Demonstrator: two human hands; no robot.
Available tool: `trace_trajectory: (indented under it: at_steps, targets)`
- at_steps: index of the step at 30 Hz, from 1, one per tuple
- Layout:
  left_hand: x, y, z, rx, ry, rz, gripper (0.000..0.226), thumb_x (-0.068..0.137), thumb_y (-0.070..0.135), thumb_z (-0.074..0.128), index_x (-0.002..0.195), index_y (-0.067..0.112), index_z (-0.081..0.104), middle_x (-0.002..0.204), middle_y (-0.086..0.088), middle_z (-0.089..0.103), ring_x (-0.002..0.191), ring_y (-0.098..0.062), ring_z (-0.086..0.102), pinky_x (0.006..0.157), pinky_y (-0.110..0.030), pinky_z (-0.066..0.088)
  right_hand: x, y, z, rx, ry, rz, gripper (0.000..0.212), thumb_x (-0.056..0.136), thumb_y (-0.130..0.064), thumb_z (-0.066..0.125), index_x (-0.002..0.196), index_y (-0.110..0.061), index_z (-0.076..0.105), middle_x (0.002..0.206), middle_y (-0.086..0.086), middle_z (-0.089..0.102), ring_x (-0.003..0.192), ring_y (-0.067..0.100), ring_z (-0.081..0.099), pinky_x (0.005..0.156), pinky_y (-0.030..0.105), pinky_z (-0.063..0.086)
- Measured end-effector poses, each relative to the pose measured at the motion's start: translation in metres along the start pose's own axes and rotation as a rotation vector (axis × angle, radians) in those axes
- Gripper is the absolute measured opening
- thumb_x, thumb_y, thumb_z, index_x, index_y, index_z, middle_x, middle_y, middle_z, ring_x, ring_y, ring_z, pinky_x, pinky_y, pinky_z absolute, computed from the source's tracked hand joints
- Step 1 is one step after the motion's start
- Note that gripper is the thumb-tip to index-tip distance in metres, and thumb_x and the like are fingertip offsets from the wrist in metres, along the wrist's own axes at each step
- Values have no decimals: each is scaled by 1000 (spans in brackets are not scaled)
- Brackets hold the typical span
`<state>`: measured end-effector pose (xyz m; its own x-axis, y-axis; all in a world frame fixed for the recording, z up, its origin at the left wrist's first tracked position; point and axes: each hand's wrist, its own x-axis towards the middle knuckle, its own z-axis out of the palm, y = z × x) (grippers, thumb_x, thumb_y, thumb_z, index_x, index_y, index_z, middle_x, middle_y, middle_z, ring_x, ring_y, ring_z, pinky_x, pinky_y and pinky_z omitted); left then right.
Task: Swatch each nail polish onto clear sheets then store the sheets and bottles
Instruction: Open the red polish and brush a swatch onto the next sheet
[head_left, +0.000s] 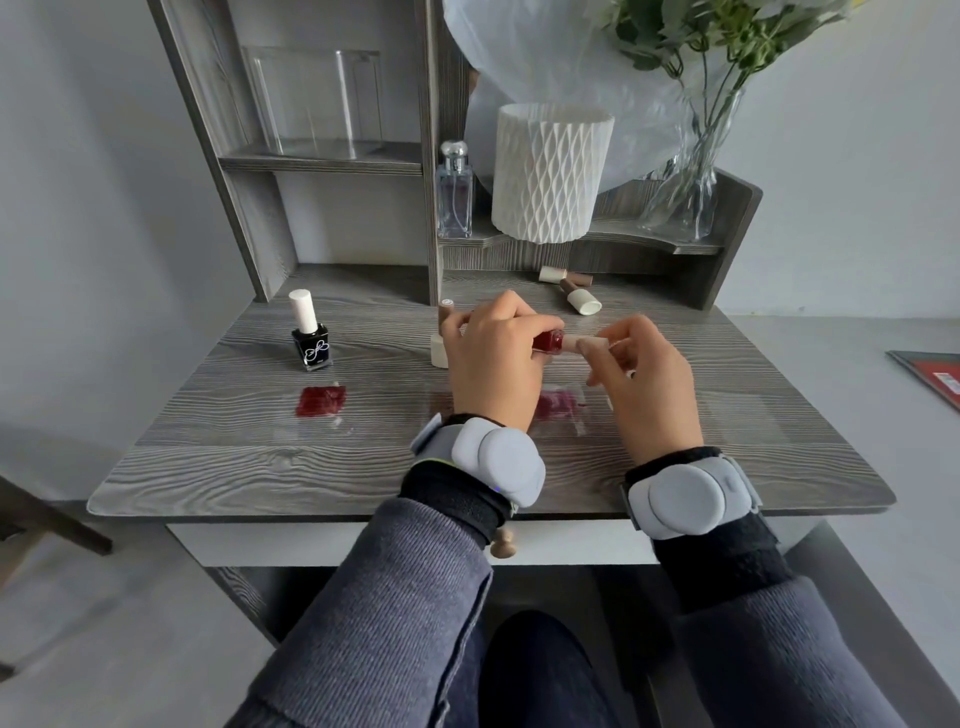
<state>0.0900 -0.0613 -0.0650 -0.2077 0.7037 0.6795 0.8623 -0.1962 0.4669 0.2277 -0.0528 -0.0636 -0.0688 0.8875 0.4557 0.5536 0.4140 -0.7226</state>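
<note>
My left hand grips a red nail polish bottle, held on its side above the desk. My right hand pinches that bottle's cream cap, which meets the bottle's neck. Under my hands lies a clear sheet with a pinkish-red swatch. A second clear sheet with a dark red swatch lies to the left. A black polish bottle with a white cap stands upright behind it. A brown bottle stands upside down on its cream cap, partly hidden by my left hand.
Two brown bottles with cream caps lie on their sides at the back. The shelf unit holds a clear acrylic organizer, a perfume bottle, a white lamp and a glass vase. A drawer knob sits under the desk's front edge.
</note>
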Motion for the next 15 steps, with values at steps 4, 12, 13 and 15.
trace_trajectory:
  at_steps: [4,12,13,15]
  targets:
    - [0,2,0,-9,-7,58,32,65,14,82,91,31,74,85,11,59,83,-13,59,88,-36,27,1,2,-2,-62,66,48,50,95,-52,46,67,-13,59,55,-3,57,56,18,56,60,37,45]
    - [0,1,0,51,-44,-57,30,70,19,81,95,33,73,89,10,59,90,-14,59,93,-41,29,-1,-1,3,3,-37,-1,27,97,-45,47,115,-26,49,87,-1,68,81,18,64,73,37,49]
    - [0,0,0,58,-47,-77,30,70,19,81,96,33,72,90,10,59,91,-14,58,93,-40,28,-1,-1,3,5,-52,-33,21,98,-36,49,117,-27,47,91,-1,67,85,17,63,75,37,49]
    - [-1,-1,0,69,-42,-110,30,71,19,80,96,33,72,91,10,59,91,-14,57,94,-39,25,-2,0,3,4,-68,-78,18,98,-21,50,116,-24,48,93,-1,66,88,18,62,74,35,47]
